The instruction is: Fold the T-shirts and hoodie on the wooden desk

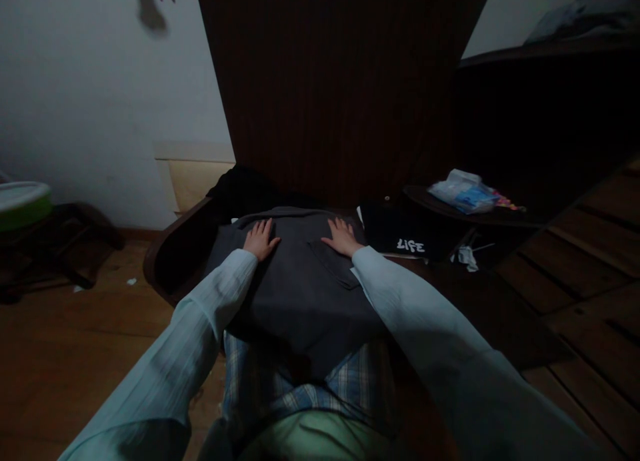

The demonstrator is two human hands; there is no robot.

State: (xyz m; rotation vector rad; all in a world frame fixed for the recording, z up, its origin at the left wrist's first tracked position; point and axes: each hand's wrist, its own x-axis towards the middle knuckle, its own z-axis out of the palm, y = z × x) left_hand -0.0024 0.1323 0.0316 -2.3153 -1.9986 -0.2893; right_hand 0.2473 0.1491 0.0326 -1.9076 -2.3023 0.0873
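The fingers [263,228] of the left hand [260,241] are spread wide and pressed flat, gripping nothing, palm down on the grey garment [300,294]. That garment lies across the dark rounded desk [156,264], right in front of the person, its far edge under both palms. Off at the far left a green-rimmed basin [23,204] sits on a low stand, well apart from all this. Moving across: a black cloth [245,181] is heaped just behind the grey one, and a plaid piece [305,387] peeks out underneath at the near end. Now the right hand [343,238], same story, open and flat, resting just above a stitched pocket [333,264]. Further right, a dark cloth printed "LIFE" [407,237] lies just beside the grey garment, and a plastic packet [464,193] sits on a small shelf beyond.

The risk, to my eye: the room is very dim, so a crease could go unnoticed. With layers stacked, a hard push from those flat palms could drag the plaid piece along or nudge the grey garment into the black heap behind.
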